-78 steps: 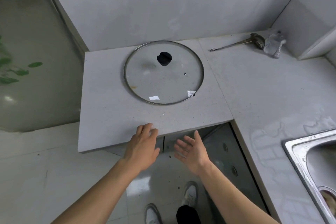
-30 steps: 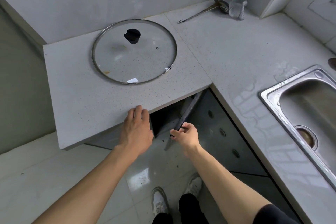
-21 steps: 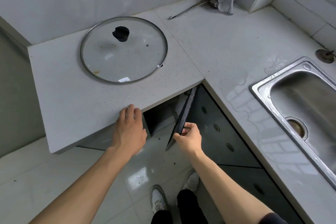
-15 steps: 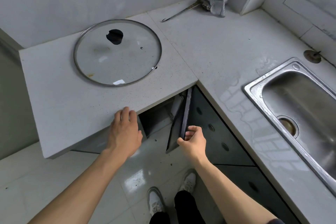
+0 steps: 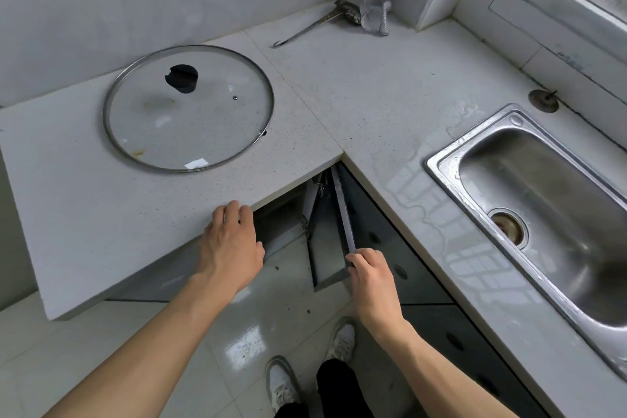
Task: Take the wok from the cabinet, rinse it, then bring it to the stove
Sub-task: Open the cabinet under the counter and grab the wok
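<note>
Right hand (image 5: 371, 276) grips the edge of the open cabinet door (image 5: 334, 231); left hand (image 5: 232, 248) rests flat, holding nothing, on the countertop (image 5: 84, 214) edge. No wok is visible.

Both forearms are seen bare, with no sleeves, watch or rings visible on the left hand (image 5: 232, 248) or right hand (image 5: 373, 276). Dark trousers (image 5: 339, 390) and pale, worn trainers (image 5: 281, 383) are noted.

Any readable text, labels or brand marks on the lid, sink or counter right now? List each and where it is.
None can be read.
Glass lid: a small white sticker near its front rim, print too small to read.
Window ledge: a faint dark mark, blurred, unreadable.
Sink, cabinet door: no markings visible.
</note>
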